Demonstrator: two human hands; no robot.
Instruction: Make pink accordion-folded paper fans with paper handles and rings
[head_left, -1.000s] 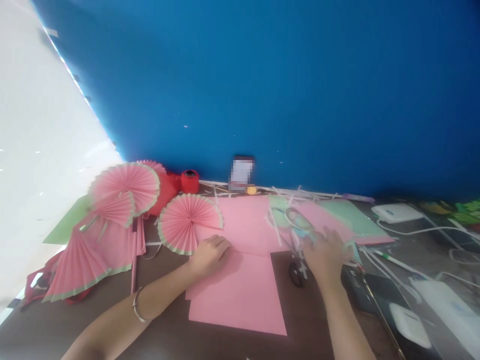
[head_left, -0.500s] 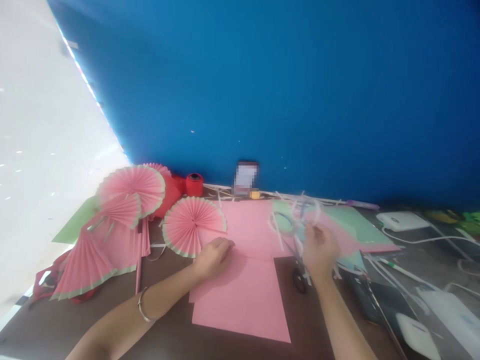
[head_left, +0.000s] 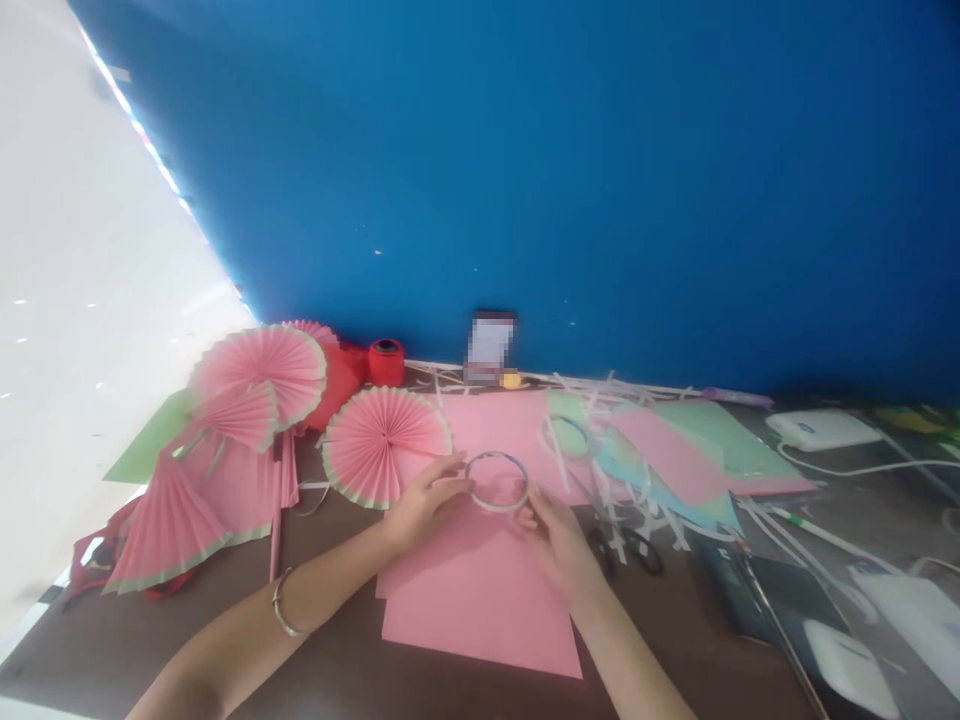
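Note:
Both my hands hold a thin ring-shaped roll of tape (head_left: 496, 507) above the pink paper sheets (head_left: 480, 610). My left hand (head_left: 424, 508) grips its left rim with the fingertips. On the right rim, the fingers of my right hand (head_left: 561, 545) are closed. Left of the roll, a round pleated pink paper fan (head_left: 386, 435) with a pale green edge lies partly over the pink paper. Another tape roll (head_left: 570, 455) rests to the right, on the papers. Black-handled scissors (head_left: 643, 552) lie beyond my right hand, their blades among white strips.
More pleated fans (head_left: 262, 375) and a red bag (head_left: 341, 385) are piled at the left. Against the blue wall stand a red round container (head_left: 386, 363) and a blurred card. Coloured sheets (head_left: 712, 440), paper strips, cables and white devices (head_left: 821, 430) crowd the right side.
My right hand has come left from the pile of strips, bringing the tape roll over the pink paper. My left hand has lifted from the paper and taken the roll's other side.

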